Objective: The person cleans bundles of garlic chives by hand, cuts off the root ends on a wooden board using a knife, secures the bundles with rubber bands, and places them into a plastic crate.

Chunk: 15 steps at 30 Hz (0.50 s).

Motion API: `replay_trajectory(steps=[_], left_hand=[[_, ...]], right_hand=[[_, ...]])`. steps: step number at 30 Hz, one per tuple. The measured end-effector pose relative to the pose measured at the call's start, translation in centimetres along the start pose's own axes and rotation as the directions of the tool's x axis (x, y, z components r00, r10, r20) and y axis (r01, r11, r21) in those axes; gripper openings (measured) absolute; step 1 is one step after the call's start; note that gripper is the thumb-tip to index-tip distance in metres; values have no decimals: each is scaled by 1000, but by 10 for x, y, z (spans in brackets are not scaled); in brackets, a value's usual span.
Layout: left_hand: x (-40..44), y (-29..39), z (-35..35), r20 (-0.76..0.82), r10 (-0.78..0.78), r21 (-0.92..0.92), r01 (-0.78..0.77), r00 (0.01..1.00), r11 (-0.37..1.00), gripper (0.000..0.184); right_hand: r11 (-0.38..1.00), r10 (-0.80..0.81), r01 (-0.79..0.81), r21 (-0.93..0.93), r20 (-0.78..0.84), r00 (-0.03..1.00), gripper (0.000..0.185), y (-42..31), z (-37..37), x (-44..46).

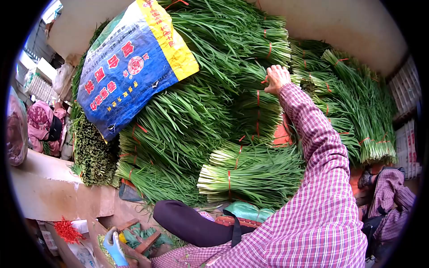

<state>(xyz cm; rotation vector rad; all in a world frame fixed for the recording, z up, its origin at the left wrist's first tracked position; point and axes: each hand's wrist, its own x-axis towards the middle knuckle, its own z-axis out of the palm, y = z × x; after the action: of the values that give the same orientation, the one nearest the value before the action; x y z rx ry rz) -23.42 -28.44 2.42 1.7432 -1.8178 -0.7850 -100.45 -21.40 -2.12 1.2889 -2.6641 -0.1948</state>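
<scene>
checked pink shirt (308, 223) fills the near side, its sleeve running up to the wearer's bare right hand (278, 79). those fingers bend over the red-tied end of a bundle of green stalks (251, 73), mid-heap; how firmly they grip, i can't tell. the left hand (115, 250), in a blue glove, sits low at the left near red ties (67, 231); i can't tell whether it holds anything. across the heap lies a blue and yellow sack (134, 67), reading 复合肥料 in big red characters beside a round red emblem; some smaller print escapes me. far left, a clear plastic bag (16, 129) holds something pinkish; green plastic (250, 211) shows past the wearer's knee (172, 214).
</scene>
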Motion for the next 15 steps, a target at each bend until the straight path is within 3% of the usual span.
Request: replay_trajectory(steps=[2, 5, 7, 8, 9, 10, 13, 15], left_hand=[[5, -33, -1, -2, 63, -153, -63, 998, 986, 19], [-12, -21, 3, 30, 61, -210, -53, 998, 976, 19], [-27, -5, 13, 33, -6, -273, 15, 999, 962, 19], [-33, 1, 17, 91, -31, -333, 59, 995, 941, 19], [-39, 7, 23, 151, -52, -389, 108, 987, 915, 20], [-44, 17, 28, 191, 55, -405, 28, 980, 914, 25], [-57, 56, 48, 448, 112, -464, 124, 887, 877, 33], [-66, 80, 68, 625, 196, -491, 185, 756, 851, 42]], right_hand=[[997, 13, -17, 75, 56, 998, 60, -6, -15, -22], [966, 7, -134, 223, 494, 869, 73, -11, -27, -56], [902, -4, -196, 384, 462, 887, 70, -8, 14, -92], [700, -103, -297, 649, 504, 858, 64, -3, 47, -117], [414, -209, -395, 820, 508, 835, 58, -3, 68, -147], [263, -223, -494, 829, 550, 805, 54, -15, 58, -180], [-245, -358, -726, 643, 636, 684, 55, -65, 9, -267], [-422, -565, -783, 457, 543, 621, 58, -97, -14, -299]])
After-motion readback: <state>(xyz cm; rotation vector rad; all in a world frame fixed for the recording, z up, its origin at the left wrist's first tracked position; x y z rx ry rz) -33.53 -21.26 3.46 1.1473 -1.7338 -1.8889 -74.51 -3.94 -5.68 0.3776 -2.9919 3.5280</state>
